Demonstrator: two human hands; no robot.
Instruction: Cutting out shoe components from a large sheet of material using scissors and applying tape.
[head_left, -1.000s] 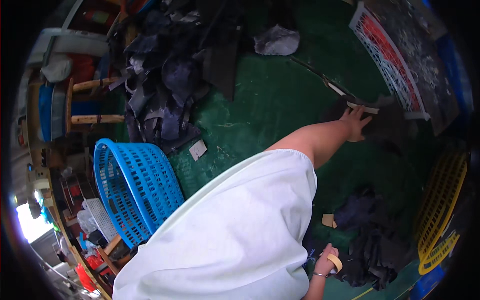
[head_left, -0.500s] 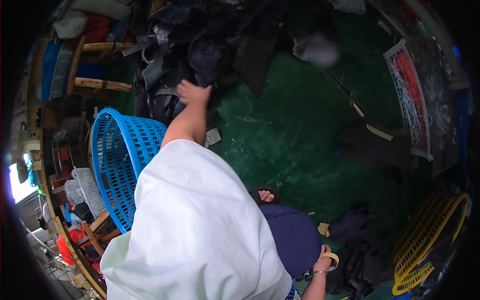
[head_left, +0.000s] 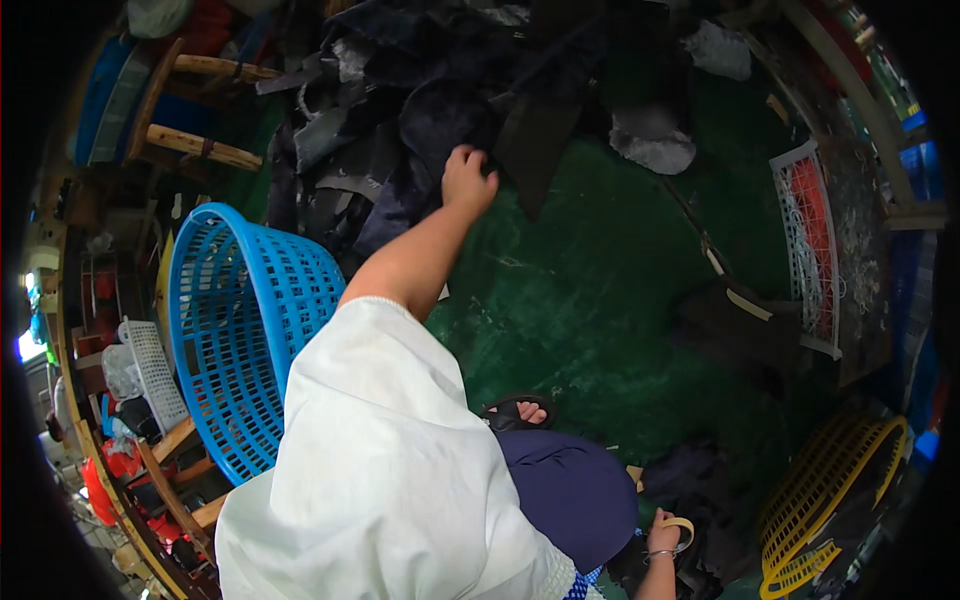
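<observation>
My left hand [head_left: 468, 180] reaches forward from a white sleeve onto a heap of dark cloth pieces [head_left: 420, 110]. Its fingers curl down into one dark piece at the heap's near edge. My right hand [head_left: 662, 535] sits low by my knee, wearing a bracelet and closed on a curved tan strip [head_left: 682, 524]. More dark cloth pieces [head_left: 700, 480] lie beside that hand. My foot in a dark sandal [head_left: 515, 410] rests on the green floor [head_left: 600, 290].
A big blue plastic basket [head_left: 250, 340] stands at my left. A yellow basket [head_left: 830, 500] lies at lower right. A white-and-red mesh panel [head_left: 808, 250], a dark flat piece [head_left: 740, 330] and a grey rag [head_left: 652, 140] lie to the right. Wooden furniture [head_left: 190, 145] stands at upper left.
My left arm swung from a dark piece on the right over to the heap at upper left. Its fingers, spread half a second ago, now curl into the cloth. The right hand stayed put.
</observation>
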